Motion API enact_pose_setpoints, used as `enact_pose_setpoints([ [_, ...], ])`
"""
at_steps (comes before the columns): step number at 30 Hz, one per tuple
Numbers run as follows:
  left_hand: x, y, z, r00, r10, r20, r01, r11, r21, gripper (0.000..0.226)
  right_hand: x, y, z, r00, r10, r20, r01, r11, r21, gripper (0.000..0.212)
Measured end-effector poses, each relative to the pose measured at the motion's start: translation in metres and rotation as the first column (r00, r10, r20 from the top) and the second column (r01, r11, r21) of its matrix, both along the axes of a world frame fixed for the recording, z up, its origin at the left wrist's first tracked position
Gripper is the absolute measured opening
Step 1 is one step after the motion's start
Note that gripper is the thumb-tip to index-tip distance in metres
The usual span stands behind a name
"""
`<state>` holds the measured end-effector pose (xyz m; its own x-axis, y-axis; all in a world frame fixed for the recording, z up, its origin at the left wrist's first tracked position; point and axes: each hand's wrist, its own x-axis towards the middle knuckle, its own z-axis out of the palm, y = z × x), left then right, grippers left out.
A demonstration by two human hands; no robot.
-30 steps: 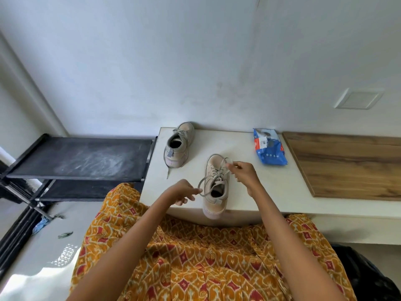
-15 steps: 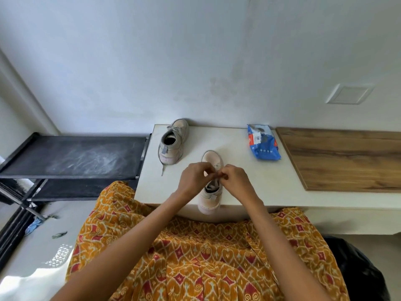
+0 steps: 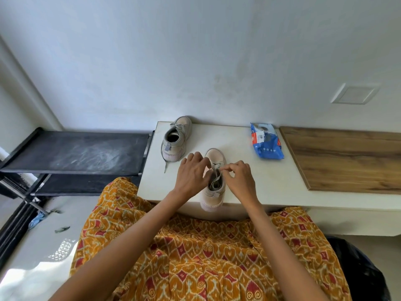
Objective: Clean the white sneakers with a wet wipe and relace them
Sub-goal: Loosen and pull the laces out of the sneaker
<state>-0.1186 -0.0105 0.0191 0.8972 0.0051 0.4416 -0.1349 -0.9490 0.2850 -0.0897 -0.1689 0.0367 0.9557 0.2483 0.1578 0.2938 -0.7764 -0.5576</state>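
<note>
Both hands work the near pale-pink canvas sneaker (image 3: 213,181): my right hand (image 3: 238,181) pinches its grey lace (image 3: 217,170), left hand (image 3: 191,177) cups the shoe's side. Its heel overhangs the white ledge (image 3: 271,181); I judge a hard tug could tip it off.

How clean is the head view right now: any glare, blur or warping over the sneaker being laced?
Head view: even daylight, no glare on the near sneaker; both the left hand and right hand look sharp, without motion blur; the laces are small, so their detail is soft; wide-angle bending curves the wall edges; bright sun patch on the floor lower left.
</note>
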Motion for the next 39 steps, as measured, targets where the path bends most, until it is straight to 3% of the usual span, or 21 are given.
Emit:
enact_pose_setpoints([
  [3,-0.002,0.000,-0.009,1.000,-0.031,-0.003,0.031,0.999,0.023,0.017,-0.001,-0.002,-0.005,0.998,0.009,-0.055,-0.014,0.995,-0.099,0.025],
  [7,-0.006,-0.003,-0.015,0.978,-0.175,-0.112,0.191,0.970,0.152,0.034,-0.004,0.001,-0.009,0.998,0.044,-0.053,-0.056,0.965,-0.256,0.022],
  [12,-0.004,0.006,-0.005,0.975,-0.181,-0.132,0.193,0.977,0.086,0.039,0.002,0.007,0.002,0.996,0.081,-0.028,-0.085,0.919,-0.386,0.017],
  [14,-0.002,0.008,-0.004,0.988,-0.118,-0.104,0.120,0.993,0.013,0.037,0.007,0.009,0.002,0.997,0.049,-0.057,-0.066,0.940,-0.335,0.016],
  [18,0.001,0.005,-0.009,0.989,-0.037,-0.145,0.018,0.991,-0.131,0.040,0.013,0.007,-0.004,0.981,-0.051,-0.187,0.057,0.998,0.031,0.043],
  [20,0.001,0.001,-0.014,0.984,-0.072,-0.162,0.046,0.986,-0.160,0.034,0.011,0.007,-0.009,0.976,-0.059,-0.210,0.086,0.989,0.123,0.036],
  [24,0.004,-0.004,-0.019,0.988,-0.125,-0.096,0.107,0.979,-0.174,0.014,0.004,0.007,-0.012,0.989,-0.083,-0.125,0.095,0.991,0.095,0.016],
  [27,0.010,0.001,-0.020,0.973,-0.228,-0.037,0.229,0.973,0.030,0.015,0.001,0.007,-0.016,0.992,-0.048,-0.116,0.046,0.999,-0.024,0.018],
  [30,0.010,0.006,-0.011,0.932,-0.318,-0.174,0.338,0.936,0.098,0.030,-0.002,0.008,-0.023,0.995,-0.024,-0.095,0.012,0.993,-0.118,0.018],
  [32,0.008,0.008,-0.011,0.928,-0.298,-0.224,0.290,0.955,-0.070,0.031,-0.004,0.008,-0.026,0.994,-0.075,-0.086,0.073,0.997,-0.029,0.021],
  [34,0.005,0.006,-0.017,0.964,-0.199,-0.176,0.122,0.920,-0.371,0.020,-0.003,0.007,-0.027,0.980,-0.132,-0.148,0.143,0.988,0.066,0.033],
  [36,0.004,0.003,-0.021,0.971,-0.051,-0.234,-0.096,0.811,-0.577,0.029,0.000,0.007,-0.027,0.953,-0.137,-0.270,0.159,0.985,0.063,0.039],
  [39,0.007,0.001,-0.021,0.892,-0.103,-0.440,-0.299,0.595,-0.746,0.032,0.005,0.008,-0.029,0.956,-0.128,-0.264,0.133,0.991,0.003,0.028],
])
